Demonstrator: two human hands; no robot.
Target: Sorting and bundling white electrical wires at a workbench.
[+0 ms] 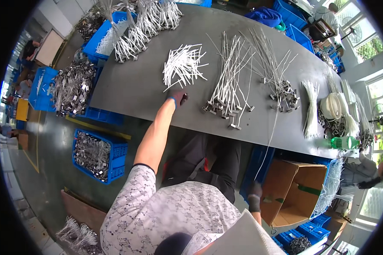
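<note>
My left hand [179, 98], in a dark glove, rests over the table's near edge with its fingers curled; whatever they may hold is hidden. Just beyond it lies a loose pile of short white sleeves [184, 66]. My right hand [255, 193], also gloved, is low beside the cardboard box, below the tabletop. A long thin wire [271, 142] runs from the table down to its closed fingers. Between the hands lies a bundle of wires with small metal heads [225, 102]. Farther right is a second such bundle [285, 95].
The grey table [153, 100] curves around me. White-sleeved bundles [144, 29] stand at its far left, pale strands [311, 108] and a green bottle [344, 143] at right. Below are an open cardboard box [291, 191] and a blue crate of metal parts [100, 155]. Other people work nearby.
</note>
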